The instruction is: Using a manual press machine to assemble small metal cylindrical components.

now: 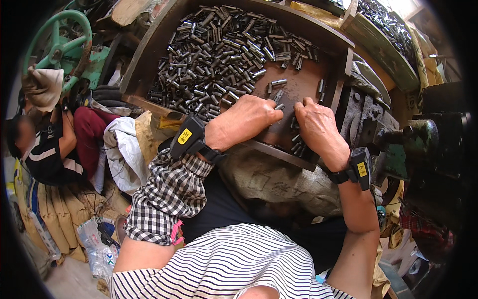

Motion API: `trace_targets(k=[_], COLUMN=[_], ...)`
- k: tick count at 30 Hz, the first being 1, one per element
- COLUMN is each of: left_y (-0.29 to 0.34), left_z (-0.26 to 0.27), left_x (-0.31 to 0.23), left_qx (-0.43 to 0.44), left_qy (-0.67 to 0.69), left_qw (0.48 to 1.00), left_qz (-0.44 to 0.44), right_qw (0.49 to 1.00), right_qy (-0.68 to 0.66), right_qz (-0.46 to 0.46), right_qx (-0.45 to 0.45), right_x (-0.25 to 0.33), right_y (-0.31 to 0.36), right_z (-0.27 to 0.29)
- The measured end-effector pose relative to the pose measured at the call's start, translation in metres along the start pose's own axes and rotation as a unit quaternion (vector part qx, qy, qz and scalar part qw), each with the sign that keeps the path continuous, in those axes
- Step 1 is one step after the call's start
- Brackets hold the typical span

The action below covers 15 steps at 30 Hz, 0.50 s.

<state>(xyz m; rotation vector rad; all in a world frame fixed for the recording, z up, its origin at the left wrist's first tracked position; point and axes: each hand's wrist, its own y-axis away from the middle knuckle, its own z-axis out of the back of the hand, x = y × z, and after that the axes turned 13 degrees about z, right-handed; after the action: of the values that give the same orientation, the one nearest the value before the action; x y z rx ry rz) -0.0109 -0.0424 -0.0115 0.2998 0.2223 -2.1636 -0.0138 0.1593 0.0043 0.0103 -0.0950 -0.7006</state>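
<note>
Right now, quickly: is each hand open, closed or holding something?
Left hand: closed, apparently holding small metal tubes.
Right hand: fingers curled over the tray; grip cannot be told.

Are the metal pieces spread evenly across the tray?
No, most of the metal pieces lie heaped in the left part of the tray, while bare bottom shows toward its right.

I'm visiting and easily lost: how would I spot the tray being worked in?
Start at the striped shirt, then look up to the left hand and right hand. Both reach into a wooden tray, its left side heaped with short metal tubes. Unlike the metal-filled tray at upper right, it has hands inside and a bare patch.
</note>
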Motion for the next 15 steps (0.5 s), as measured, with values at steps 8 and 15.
trace_targets(k=[8, 15], left_y=[0.005, 0.0047], left_z=[0.003, -0.0026], left_x=[-0.0025, -0.0002], left_qx=[-0.007, -0.002], left_qy=[-0.007, -0.002], left_qw=[1.0, 1.0], left_qz=[0.005, 0.028], right_qw=[1.0, 0.999], right_qy=[-0.021, -0.031], right_qz=[0.016, -0.005], right_qx=[0.007, -0.019], right_x=[-0.0056, -0.0066], right_y=[0.0004, -0.0021], right_z=[-0.0025, -0.0057])
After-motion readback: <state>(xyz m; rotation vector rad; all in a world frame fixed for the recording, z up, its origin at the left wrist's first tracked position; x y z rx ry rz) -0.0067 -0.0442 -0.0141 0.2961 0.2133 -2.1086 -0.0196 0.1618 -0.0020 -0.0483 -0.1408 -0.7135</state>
